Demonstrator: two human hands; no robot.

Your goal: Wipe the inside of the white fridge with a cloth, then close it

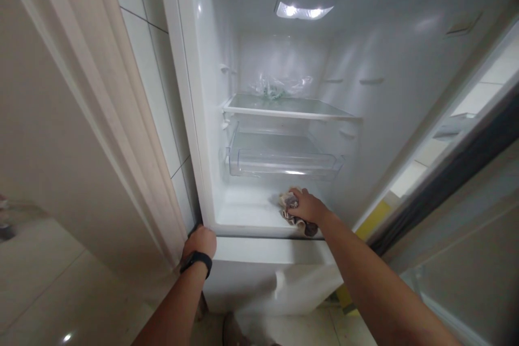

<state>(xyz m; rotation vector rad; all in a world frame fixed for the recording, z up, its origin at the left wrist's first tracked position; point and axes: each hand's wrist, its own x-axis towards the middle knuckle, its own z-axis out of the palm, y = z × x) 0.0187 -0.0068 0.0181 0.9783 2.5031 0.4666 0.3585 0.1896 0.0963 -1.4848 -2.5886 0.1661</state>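
Refrigerator (pixel 194 92): white, open, occupying the middle of the frame; smooth inner floor (pixel 245 205) at lower centre.

Door (pixel 462 259): swung out, lower right.

Shelf (pixel 292 113): translucent panel with white front edge, centre.

Drawer (pixel 284 165): transparent, directly below the shelf; probably stiff plastic, liable to crack if knocked.

Lamp (pixel 311 1): lit, top centre.

Bag (pixel 300 84): clear, crumpled, some green showing; on the shelf, toward the rear.

Cloth (pixel 295 218): patterned, bunched, on the inner floor near its front edge, right of lower centre. Likely light, limp and soft, with nothing to break; best held by the bunched middle under the whole palm, loose folds gathered in.

Right hand (pixel 308 208): closed over the cloth, gripping it from above.

Left hand (pixel 203 241): curled at the refrigerator's outer edge, lower left of centre; fingers hidden, so whether it grips cannot be told.

Wristband (pixel 198 262): black, left wrist.
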